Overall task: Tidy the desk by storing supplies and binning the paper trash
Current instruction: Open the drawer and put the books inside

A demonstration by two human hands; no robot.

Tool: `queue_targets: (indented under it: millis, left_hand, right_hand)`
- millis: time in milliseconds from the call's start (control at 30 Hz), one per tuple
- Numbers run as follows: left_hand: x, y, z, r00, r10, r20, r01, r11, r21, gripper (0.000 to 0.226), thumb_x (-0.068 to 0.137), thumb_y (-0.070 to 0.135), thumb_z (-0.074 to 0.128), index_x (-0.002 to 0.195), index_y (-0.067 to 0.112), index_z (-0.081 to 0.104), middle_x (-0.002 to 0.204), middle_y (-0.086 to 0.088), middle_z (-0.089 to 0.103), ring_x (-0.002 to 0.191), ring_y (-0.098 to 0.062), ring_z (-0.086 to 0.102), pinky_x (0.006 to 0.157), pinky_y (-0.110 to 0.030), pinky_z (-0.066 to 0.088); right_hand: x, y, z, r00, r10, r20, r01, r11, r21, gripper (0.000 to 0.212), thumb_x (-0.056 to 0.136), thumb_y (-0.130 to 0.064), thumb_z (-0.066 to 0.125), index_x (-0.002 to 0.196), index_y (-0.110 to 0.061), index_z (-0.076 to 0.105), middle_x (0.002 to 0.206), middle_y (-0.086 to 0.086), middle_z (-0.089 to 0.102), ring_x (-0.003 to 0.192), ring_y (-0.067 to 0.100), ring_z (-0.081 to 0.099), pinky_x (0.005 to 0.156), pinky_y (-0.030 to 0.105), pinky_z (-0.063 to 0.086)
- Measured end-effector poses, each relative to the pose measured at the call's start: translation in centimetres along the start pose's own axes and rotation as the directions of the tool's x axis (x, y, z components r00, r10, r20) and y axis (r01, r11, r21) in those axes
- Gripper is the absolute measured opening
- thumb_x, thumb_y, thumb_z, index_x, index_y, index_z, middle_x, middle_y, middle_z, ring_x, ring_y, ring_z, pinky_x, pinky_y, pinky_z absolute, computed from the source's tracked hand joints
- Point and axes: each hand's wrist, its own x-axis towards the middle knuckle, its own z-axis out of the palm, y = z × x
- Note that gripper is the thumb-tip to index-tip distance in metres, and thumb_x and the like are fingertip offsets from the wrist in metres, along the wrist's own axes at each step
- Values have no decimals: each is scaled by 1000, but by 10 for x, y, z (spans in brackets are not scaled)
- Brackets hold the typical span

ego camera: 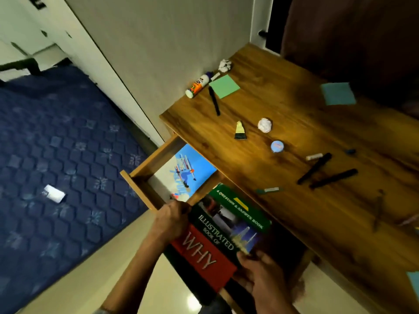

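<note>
Green-and-red, the "Illustrated Book of Why" (224,232) is grasped at its edges by the left hand (172,219) and the right hand (260,271), just beside the open wooden drawer (145,168). Two crumpled paper balls (264,125), markers (315,167) and a glue bottle (197,85) are scattered on the desk (294,105).

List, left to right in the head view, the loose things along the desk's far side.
glue stick → black pen → green sticky pad → crumpled paper ball → blue sticky pad
</note>
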Motion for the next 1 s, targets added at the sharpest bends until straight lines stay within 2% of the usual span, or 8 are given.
queue_targets:
  millis: [100,200,367,533,667,733,867,1000]
  left_hand:
    - [13,-9,-4,998,47,53,-51,994,94,26,101,19,53,115,17,74,116,-7,72,105,-28,69,81,-31,50]
    - [16,-5,-7,994,85,76,-97,979,182,26,98,19,52,113,13,73,115,-10,72,105,-30,70,86,-34,53]
    - [9,2,-14,983,149,103,-170,956,238,29,100,18,50,119,14,72,124,-9,70,115,-26,66,95,-33,51]
    - [0,-1,-19,979,174,101,-190,966,174,30,104,19,47,125,15,69,129,-10,68,117,-25,65,95,-31,51]
    - [-10,-12,-23,982,162,99,-173,979,107,31,105,23,48,128,16,67,133,-14,64,120,-30,63,101,-36,53]
    - [-10,-20,-24,979,170,112,-180,980,81,30,105,24,49,127,15,68,132,-14,65,117,-30,65,101,-38,53]
    - [1,-34,-25,974,160,159,-161,987,-11,20,103,23,52,111,18,70,123,-14,69,107,-29,68,100,-41,55]
    - [25,-37,-24,958,183,223,-170,983,-73,14,103,19,55,95,21,67,114,-12,70,103,-27,68,95,-38,57]
  right_hand:
    - [5,13,14,1000,15,-5,-15,1000,1,56,85,9,72,136,-5,53,114,30,67,99,45,68,75,53,59]
    - [3,21,16,998,-49,-38,48,998,-49,37,89,4,68,126,-2,61,102,24,73,95,41,71,88,58,57]
    - [5,28,17,984,-141,-108,127,984,-123,9,91,-14,73,99,-18,73,93,10,76,89,29,72,85,51,60]
    - [2,35,19,958,-248,-147,246,969,-33,18,89,-18,75,107,-22,72,94,7,77,88,26,74,82,45,61]
    - [-13,43,19,940,-292,-176,299,954,13,7,92,-16,72,97,-20,75,86,8,77,84,26,73,76,38,59]
    - [-19,50,22,935,-299,-191,310,950,31,5,94,-15,70,94,-19,74,86,8,76,82,24,72,68,34,56]
    - [-16,67,31,937,-277,-211,298,951,79,6,94,-17,70,100,-16,71,90,8,76,83,23,74,80,41,61]
    - [-2,66,43,919,-262,-293,292,954,62,4,96,-14,66,94,-17,68,86,8,74,77,21,74,78,40,63]
